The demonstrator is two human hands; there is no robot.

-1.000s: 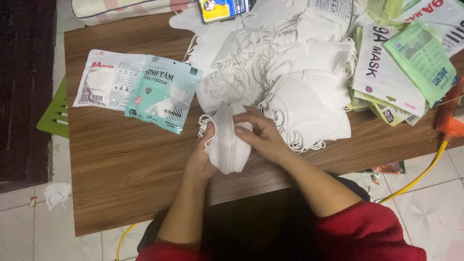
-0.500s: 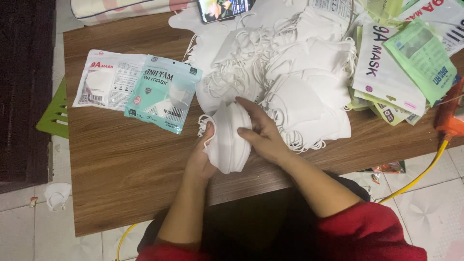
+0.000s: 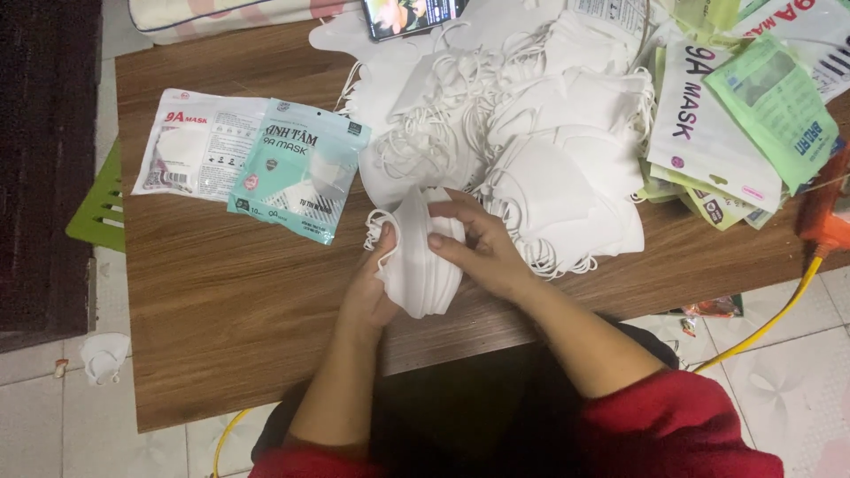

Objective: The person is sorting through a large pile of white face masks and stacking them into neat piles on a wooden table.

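- Head view looks straight down on a wooden table (image 3: 221,310), where both hands meet over its near edge.
- Left hand (image 3: 376,283) cups a small stack of white face masks (image 3: 423,265) from below and behind, fingers closed on it, so the folded pieces stay aligned.
- Right hand (image 3: 482,248) clamps the same stack from the other side, thumb pressed on the front, squeezing the layers flat.
- Ear loops (image 3: 379,235) dangle free at the stack's left edge.
- Just behind lies a large loose pile of white masks (image 3: 531,133), within easy reach.
- Two filled pouches (image 3: 257,164) lie flat to the left, apart from the pile.
- Empty printed pouches (image 3: 735,124) are heaped on the right.
- A phone (image 3: 412,13) sits at the far edge.
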